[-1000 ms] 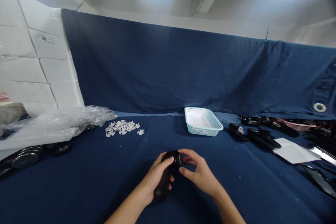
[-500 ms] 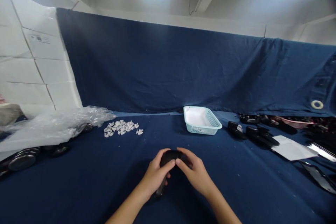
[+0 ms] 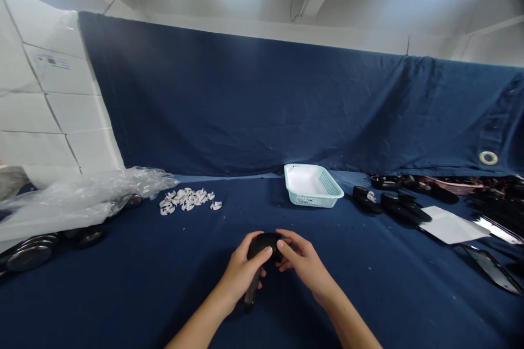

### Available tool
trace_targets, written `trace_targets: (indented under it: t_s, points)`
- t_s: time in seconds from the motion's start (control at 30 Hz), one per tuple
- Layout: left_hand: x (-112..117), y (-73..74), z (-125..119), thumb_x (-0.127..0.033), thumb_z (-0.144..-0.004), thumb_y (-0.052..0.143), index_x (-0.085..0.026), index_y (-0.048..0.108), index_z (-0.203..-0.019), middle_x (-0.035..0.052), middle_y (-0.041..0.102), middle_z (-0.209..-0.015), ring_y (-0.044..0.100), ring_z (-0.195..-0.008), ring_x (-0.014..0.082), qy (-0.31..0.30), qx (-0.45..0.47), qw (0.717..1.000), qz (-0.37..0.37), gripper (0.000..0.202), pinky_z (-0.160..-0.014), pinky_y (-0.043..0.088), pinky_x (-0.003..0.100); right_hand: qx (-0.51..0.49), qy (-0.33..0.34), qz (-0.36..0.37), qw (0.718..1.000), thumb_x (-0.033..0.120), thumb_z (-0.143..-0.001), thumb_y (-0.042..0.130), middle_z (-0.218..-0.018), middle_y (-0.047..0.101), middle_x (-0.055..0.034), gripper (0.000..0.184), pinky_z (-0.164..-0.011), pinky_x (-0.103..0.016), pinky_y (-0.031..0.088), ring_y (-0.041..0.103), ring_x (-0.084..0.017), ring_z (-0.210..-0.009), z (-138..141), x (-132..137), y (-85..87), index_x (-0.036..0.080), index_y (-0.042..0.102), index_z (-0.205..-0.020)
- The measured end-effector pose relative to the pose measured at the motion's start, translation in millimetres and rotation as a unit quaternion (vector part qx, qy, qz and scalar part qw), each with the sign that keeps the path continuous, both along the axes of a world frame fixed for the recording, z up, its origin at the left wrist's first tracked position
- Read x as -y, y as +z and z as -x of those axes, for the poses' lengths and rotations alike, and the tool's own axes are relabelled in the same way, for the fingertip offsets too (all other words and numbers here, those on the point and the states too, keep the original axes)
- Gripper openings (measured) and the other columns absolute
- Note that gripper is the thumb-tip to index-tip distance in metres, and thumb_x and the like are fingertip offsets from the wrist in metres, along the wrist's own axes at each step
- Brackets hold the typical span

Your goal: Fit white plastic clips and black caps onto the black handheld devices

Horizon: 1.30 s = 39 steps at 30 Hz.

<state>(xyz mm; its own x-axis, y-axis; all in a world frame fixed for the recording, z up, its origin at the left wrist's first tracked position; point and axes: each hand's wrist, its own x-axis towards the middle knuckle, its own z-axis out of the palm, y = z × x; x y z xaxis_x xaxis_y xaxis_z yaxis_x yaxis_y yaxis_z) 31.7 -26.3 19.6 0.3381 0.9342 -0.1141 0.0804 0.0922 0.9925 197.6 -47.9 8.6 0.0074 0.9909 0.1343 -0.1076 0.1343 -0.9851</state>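
My left hand (image 3: 241,272) is wrapped round a black handled part (image 3: 262,245), its handle pointing down toward me and its round head up between my thumbs. My right hand (image 3: 305,264) is closed on the right side of that round head, fingertips pinching at it. What the right fingertips press on is hidden. Both hands hover just above the blue cloth (image 3: 123,283) at the middle of the table.
A pile of small white clips (image 3: 186,199) lies back left, beside crumpled clear plastic (image 3: 77,196) over black round parts (image 3: 30,253). A pale blue basket (image 3: 311,185) stands behind the hands. Black parts (image 3: 393,204) and white paper (image 3: 450,226) lie at right.
The black part has turned in my hands, its handle now hidden more behind my left hand. My right fingers have shifted closer over its round head. The view has drifted slightly.
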Motion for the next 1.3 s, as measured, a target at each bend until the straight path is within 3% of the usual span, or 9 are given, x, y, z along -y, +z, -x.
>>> trace_targets:
  t_s: [0.13,0.23,0.43,0.73,1.1,1.3]
  points:
    - [0,1.2,0,-0.051,-0.078,0.061,-0.024,0.045,-0.125,0.0019,0.06,-0.075,0.061,-0.057,0.0159,-0.006,0.011,1.0,0.018,0.056,-0.039,0.045,0.02,0.038,0.001,-0.023,0.999,0.042,-0.079,0.064,-0.097,0.063,-0.0058,0.043,-0.062,-0.031,0.054,0.062,-0.015,-0.068,-2,-1,-1.4,0.02,0.061,-0.116]
    - [0,2.5,0,-0.052,-0.079,0.06,-0.023,0.046,-0.124,0.0015,0.059,-0.073,0.06,-0.053,0.0159,-0.006,0.033,0.998,0.054,0.056,-0.037,0.044,0.021,0.076,0.004,-0.056,0.996,0.036,-0.079,0.065,-0.104,0.065,-0.0064,0.041,-0.072,-0.034,0.053,0.062,-0.017,-0.077,-3,0,-1.8,0.023,0.061,-0.118]
    - [-4,0.1,4,-0.055,-0.078,0.058,-0.022,0.049,-0.118,0.004,0.061,-0.081,0.061,-0.052,0.0148,-0.027,0.084,0.989,0.121,0.053,-0.038,0.046,0.023,0.126,0.015,-0.142,0.982,0.02,-0.078,0.063,-0.133,0.051,-0.0074,0.042,-0.092,-0.039,0.049,0.056,-0.023,-0.112,-3,4,-0.8,0.028,0.06,-0.12]
    - [-10,2.3,8,-0.055,-0.079,0.058,-0.02,0.05,-0.112,0.0036,0.064,-0.079,0.06,-0.047,0.0151,-0.043,0.1,0.975,0.193,0.049,-0.037,0.046,0.024,0.187,0.033,-0.181,0.965,-0.001,-0.07,0.054,-0.133,0.052,-0.0027,0.05,-0.107,-0.04,0.035,0.047,-0.02,-0.125,-4,2,-2.1,0.029,0.065,-0.109]
    - [-10,8.2,10,-0.055,-0.077,0.06,-0.016,0.053,-0.11,0.0014,0.064,-0.066,0.058,-0.039,0.0138,-0.036,0.09,0.965,0.245,0.051,-0.037,0.044,0.022,0.209,0.025,-0.201,0.957,0.0,-0.073,0.053,-0.134,0.05,-0.004,0.047,-0.107,-0.042,0.035,0.047,-0.02,-0.125,-1,4,1.5,0.027,0.061,-0.11]
    - [-10,6.4,9,-0.055,-0.079,0.058,-0.017,0.052,-0.111,0.0014,0.063,-0.069,0.058,-0.041,0.0137,-0.021,0.086,0.966,0.243,0.05,-0.038,0.045,0.023,0.172,0.002,-0.176,0.969,0.013,-0.08,0.056,-0.138,0.046,-0.0057,0.046,-0.097,-0.041,0.047,0.047,-0.023,-0.124,4,2,-9.2,0.03,0.056,-0.123]
